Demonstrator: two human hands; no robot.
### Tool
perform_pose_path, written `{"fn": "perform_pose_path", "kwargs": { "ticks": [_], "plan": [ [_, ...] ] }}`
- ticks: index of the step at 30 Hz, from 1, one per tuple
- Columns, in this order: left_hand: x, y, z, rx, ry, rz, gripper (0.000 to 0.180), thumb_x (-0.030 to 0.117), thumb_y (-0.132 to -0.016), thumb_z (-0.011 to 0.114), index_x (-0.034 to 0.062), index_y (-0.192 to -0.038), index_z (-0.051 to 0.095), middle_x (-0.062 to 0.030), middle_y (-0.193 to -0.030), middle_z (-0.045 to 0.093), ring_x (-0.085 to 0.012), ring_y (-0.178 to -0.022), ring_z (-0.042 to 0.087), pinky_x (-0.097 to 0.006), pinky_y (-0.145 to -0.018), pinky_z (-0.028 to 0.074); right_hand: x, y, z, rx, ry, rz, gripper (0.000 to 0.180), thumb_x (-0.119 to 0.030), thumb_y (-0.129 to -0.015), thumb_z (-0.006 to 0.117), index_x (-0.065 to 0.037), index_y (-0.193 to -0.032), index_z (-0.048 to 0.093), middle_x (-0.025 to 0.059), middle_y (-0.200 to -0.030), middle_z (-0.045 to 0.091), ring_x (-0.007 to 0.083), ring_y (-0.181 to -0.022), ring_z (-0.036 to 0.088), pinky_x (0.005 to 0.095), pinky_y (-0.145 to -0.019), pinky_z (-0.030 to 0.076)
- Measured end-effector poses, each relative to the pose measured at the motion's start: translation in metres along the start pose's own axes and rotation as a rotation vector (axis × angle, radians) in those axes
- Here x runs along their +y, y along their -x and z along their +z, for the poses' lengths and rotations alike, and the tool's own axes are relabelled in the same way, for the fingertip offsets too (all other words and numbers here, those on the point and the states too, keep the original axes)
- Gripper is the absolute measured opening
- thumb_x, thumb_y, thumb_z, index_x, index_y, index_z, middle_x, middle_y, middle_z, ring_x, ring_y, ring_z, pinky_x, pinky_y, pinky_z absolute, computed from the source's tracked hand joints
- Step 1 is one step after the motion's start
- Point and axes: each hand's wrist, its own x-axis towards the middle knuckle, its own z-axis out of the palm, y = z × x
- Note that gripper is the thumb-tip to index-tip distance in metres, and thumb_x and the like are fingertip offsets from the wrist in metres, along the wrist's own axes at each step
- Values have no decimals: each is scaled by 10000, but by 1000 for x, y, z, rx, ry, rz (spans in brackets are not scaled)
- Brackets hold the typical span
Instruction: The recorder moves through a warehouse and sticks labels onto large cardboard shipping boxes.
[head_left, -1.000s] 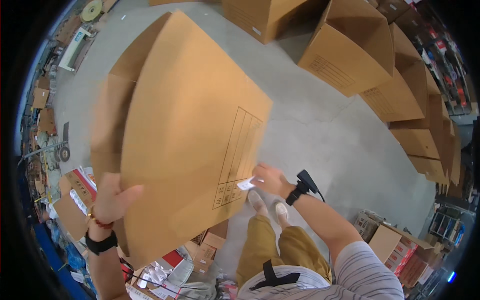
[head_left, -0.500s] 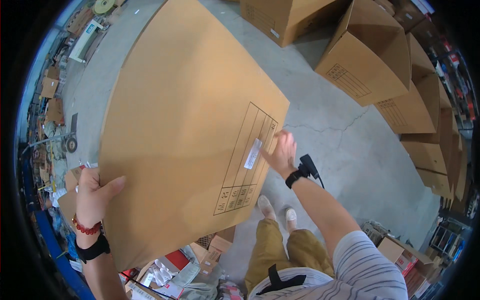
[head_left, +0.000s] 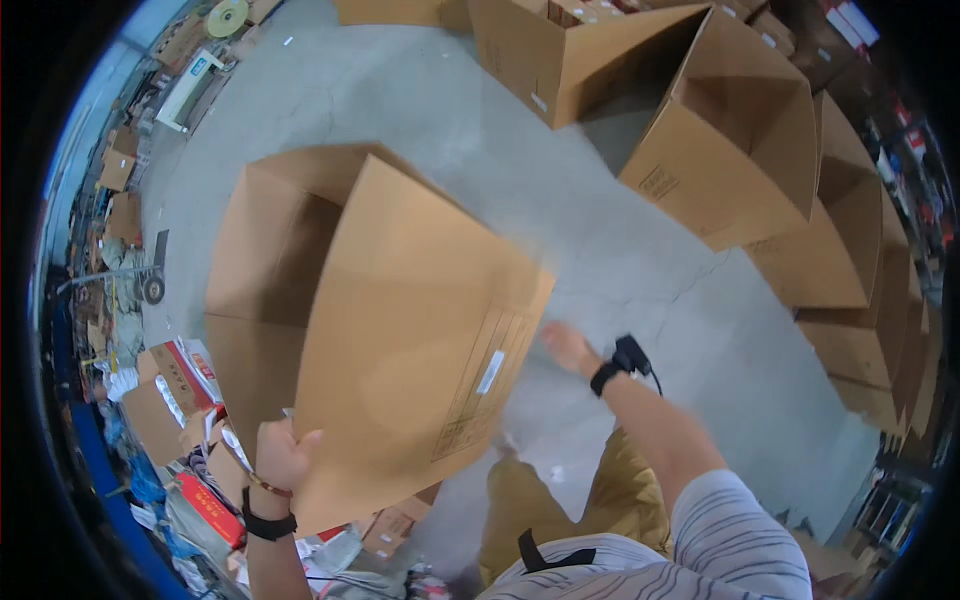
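Observation:
A large brown cardboard box (head_left: 410, 330) hangs tilted before me, its open top and dark inside showing on the left. A printed grid and a small white label (head_left: 490, 371) mark its near panel. My left hand (head_left: 284, 455) grips the panel's lower left edge, thumb on the outer face. Just off the box's right edge is my right hand (head_left: 570, 347), blurred, holding nothing, with its fingers loosely stretched toward the cardboard. A black strap with a small black device (head_left: 630, 355) sits on my right wrist.
Several open cardboard boxes (head_left: 720, 140) stand in a curve at the far and right sides. Mixed cartons and packages (head_left: 205, 505) are heaped at the near left. A wheeled cart (head_left: 152, 288) stands on the grey concrete floor (head_left: 450, 110) at left.
The box has swung and dropped away from me, so its open inside now shows. My left hand moved right and nearer with it. My right hand has come off its right edge.

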Motion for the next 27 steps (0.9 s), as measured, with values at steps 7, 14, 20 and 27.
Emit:
{"fn": "perform_pose_path", "kwargs": {
  "ticks": [7, 14, 20, 27],
  "plan": [
    [-17, 99, 156, -163, -622, -665, 336, 380, -713, 622, 46, -716, 658, -182, -702, 627, -335, -670, 628, -437, -607, 508, -27, 131, -125, -551, -148, 279, 210, -131, -789, 589, -52, -983, 606, 52, -836, 632, 148, -769, 591, 281, -684, 476],
    [112, 25, 197, 412, 36, -590, 337, 50, -610, 717, 54, -941, 654, -154, -948, 645, -301, -942, 606, -342, -847, 469, -151, 27, -282, -105, -13, -20, 115, -82, -794, 609, -57, -898, 652, 97, -687, 609, 195, -613, 586, 302, -596, 472],
    [269, -106, 120, 650, 677, -173, 621, -28, -711, 636, 36, -1280, 398, -135, -1149, 531, -197, -1000, 548, -310, -870, 429, -340, -63, -279, -270, -17, -637, 118, -19, -754, 631, -24, -868, 661, 73, -794, 623, 181, -685, 560, 279, -606, 445],
    [275, -220, 53, 457, 697, 25, 711, -26, -802, 504, 73, -1400, 132, -248, -970, 571, -428, -833, 557, -420, -725, 452, -418, -165, -265, -396, 308, -1200, 166, -91, -666, 701, -49, -822, 663, 57, -807, 630, 235, -697, 588, 312, -598, 456]
  ]
}}
